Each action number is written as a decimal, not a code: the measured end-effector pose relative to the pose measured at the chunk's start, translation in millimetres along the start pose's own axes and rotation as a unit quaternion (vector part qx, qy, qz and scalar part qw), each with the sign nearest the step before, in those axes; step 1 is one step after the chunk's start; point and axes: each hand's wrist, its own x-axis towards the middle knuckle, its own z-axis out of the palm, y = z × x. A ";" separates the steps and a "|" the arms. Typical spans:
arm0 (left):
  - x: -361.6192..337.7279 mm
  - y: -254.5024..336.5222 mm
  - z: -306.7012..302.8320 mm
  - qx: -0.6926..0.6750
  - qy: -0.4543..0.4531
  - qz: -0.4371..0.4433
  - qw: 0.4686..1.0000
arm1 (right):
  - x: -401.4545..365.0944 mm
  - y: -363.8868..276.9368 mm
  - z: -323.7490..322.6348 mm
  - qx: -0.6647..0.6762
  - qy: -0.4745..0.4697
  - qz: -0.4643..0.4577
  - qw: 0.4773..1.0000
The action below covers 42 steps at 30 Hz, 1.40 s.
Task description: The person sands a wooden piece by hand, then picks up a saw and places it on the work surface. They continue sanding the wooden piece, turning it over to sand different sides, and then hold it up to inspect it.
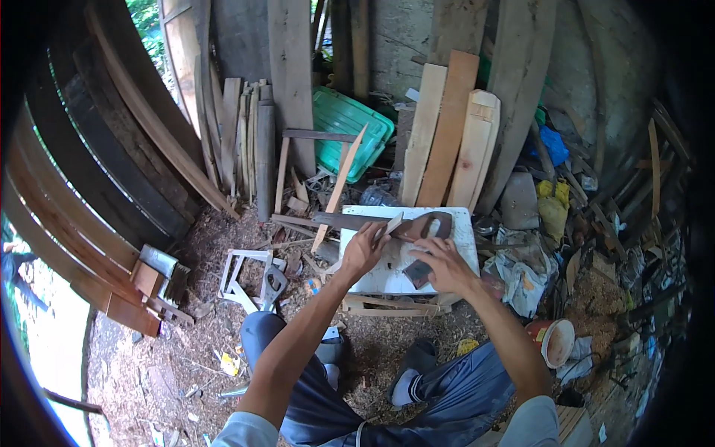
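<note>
A low white work surface (372, 279) stands before my knees. Across its far side lies a handsaw with a brown wooden handle (445, 222) and a dark blade (346, 220). My left hand (365, 247) is closed around a thin pale piece of wood (395, 222), held over the saw. Right of it, my right hand (445, 262) hovers over the surface with its fingers apart, just below the saw handle. A small dark block (418, 274) lies beside this hand, partly covered by it.
Boards (448, 141) lean against the back wall beside a green crate (350, 130). A white frame (242, 279) lies on the shavings at left. At right are a red bucket (557, 343), a yellow bag (553, 208) and plastic bags (521, 279).
</note>
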 end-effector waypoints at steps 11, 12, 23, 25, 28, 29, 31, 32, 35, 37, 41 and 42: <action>-9.7 73.6 40.1 0.027 -0.085 -0.031 0.996 | -50.3 -11.4 -19.2 -0.042 0.035 0.211 0.976; -9.0 80.4 47.9 0.020 -0.090 -0.019 0.996 | -60.4 -6.7 -25.0 -0.050 0.041 0.222 0.973; 0.0 103.1 149.0 0.040 -0.172 0.072 0.982 | -136.1 45.2 -6.3 0.455 0.376 0.449 0.671; 1.7 104.6 155.6 0.104 -0.142 0.161 0.971 | -138.4 42.8 -3.6 0.493 0.398 0.454 0.626; -3.1 109.9 158.8 0.089 -0.131 0.153 0.975 | -143.9 43.3 10.3 0.523 0.433 0.444 0.584; -7.1 110.8 156.4 0.094 -0.180 0.118 0.972 | -146.7 43.1 16.3 0.520 0.442 0.431 0.590; -6.1 114.0 160.1 0.110 -0.164 0.144 0.970 | -154.7 55.8 26.8 0.594 0.443 0.408 0.534; -4.7 114.5 162.7 0.128 -0.142 0.175 0.966 | -158.0 62.7 32.9 0.661 0.443 0.376 0.475; -4.0 108.4 171.8 0.187 -0.191 0.142 0.953 | -141.2 53.8 21.1 0.656 0.476 0.359 0.463; -3.2 107.5 171.0 0.210 -0.208 0.143 0.944 | -132.9 54.8 19.4 0.657 0.443 0.360 0.492; -2.0 108.0 170.3 0.221 -0.225 0.128 0.940 | -115.9 49.3 37.0 0.536 0.372 0.441 0.616; -1.4 107.9 171.1 0.220 -0.223 0.120 0.942 | -114.7 45.8 37.8 0.536 0.365 0.442 0.620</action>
